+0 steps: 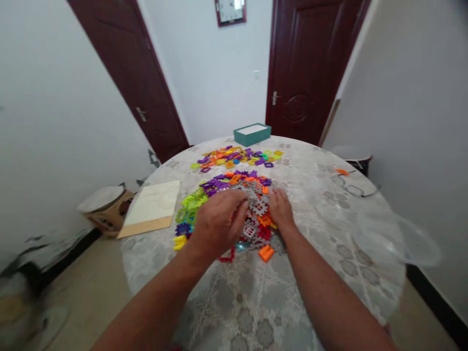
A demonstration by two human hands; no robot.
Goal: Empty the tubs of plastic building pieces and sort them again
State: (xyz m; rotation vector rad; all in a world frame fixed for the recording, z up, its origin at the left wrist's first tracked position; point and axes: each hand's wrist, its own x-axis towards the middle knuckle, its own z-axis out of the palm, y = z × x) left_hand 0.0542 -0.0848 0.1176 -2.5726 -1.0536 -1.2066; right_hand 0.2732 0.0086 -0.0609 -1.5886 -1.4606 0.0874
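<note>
A heaped pile of colourful plastic interlocking building pieces [195, 201] lies on the table, with green, purple, orange, red and grey ones. My left hand [219, 217] is over the pile's middle, its thumb and fingers closed in a pinch beside the grey pieces [260, 207]. What sits between those fingertips is hidden. Against the pile's right side rests my right hand [281, 207], fingers forward and touching the edge pieces. Just below the pile are an orange piece [266, 253] and a red square frame [227, 255], the latter partly covered.
Farther back on the round table [234, 302] lies a second spread of pieces [234, 157], with a green box [252, 135] behind it. A pale board [155, 202] is at left. Glasses [356, 189] and a clear plastic bag or container [398, 239] are at right.
</note>
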